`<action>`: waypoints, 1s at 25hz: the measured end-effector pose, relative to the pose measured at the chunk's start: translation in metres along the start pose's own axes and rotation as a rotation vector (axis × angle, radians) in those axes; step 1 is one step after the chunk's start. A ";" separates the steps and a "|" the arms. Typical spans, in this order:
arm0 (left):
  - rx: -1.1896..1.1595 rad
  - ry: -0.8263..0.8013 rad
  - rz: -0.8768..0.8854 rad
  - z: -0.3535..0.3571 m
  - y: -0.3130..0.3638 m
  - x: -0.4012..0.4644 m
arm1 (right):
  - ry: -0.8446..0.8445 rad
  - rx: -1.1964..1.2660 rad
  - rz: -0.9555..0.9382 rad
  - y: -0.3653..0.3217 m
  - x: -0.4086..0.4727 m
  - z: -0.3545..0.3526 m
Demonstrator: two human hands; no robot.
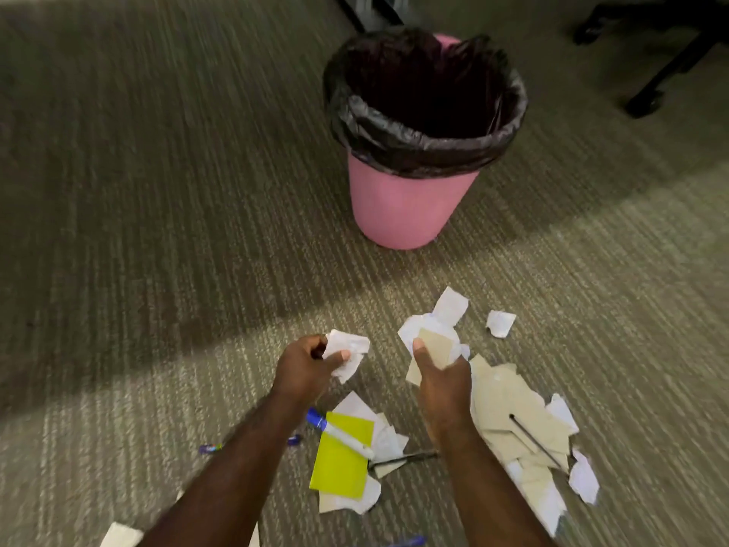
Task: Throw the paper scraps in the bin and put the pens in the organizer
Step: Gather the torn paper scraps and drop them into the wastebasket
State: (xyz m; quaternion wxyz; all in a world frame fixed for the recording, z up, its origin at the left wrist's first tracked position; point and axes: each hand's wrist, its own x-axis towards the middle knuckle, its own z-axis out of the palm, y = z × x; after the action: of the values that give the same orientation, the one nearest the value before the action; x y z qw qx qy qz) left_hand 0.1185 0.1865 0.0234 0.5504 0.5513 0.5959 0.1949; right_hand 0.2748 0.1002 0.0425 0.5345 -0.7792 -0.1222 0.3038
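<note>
A pink bin (410, 207) lined with a black bag stands on the carpet ahead of me. My left hand (305, 369) grips a crumpled white scrap (349, 349). My right hand (443, 382) grips several white and beige scraps (432, 343). Both hands hover above the litter, well short of the bin. More beige and white scraps (509, 404) lie under and right of my right arm. A yellow-green sheet (341, 456) lies between my arms with a white marker with a blue cap (339, 434) across it. Two thin black pens (536, 440) (402, 459) rest among the papers.
A small white scrap (500, 322) lies apart, toward the bin. Purple pens lie at the left (209, 448) and at the bottom edge (406, 542). Black chair legs (647, 88) stand at the top right, dark furniture legs (371, 9) behind the bin.
</note>
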 end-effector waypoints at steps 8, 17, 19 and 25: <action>-0.091 -0.133 0.011 0.017 0.019 -0.020 | -0.256 0.016 -0.177 -0.077 -0.002 -0.007; -0.548 0.006 -0.107 0.013 0.052 -0.061 | -0.465 0.044 0.152 -0.055 -0.029 -0.004; -0.516 0.036 -0.111 0.009 0.052 -0.069 | -0.355 0.086 0.228 -0.057 -0.027 -0.013; -0.149 -0.027 -0.148 0.036 0.032 -0.069 | -0.079 -0.314 0.165 -0.005 0.017 -0.112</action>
State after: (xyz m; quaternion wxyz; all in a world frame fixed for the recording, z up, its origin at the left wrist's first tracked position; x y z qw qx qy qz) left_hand 0.1491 0.1231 0.0691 0.6108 0.4660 0.6114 0.1898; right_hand 0.3560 0.0262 0.0683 0.3744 -0.8479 -0.1244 0.3542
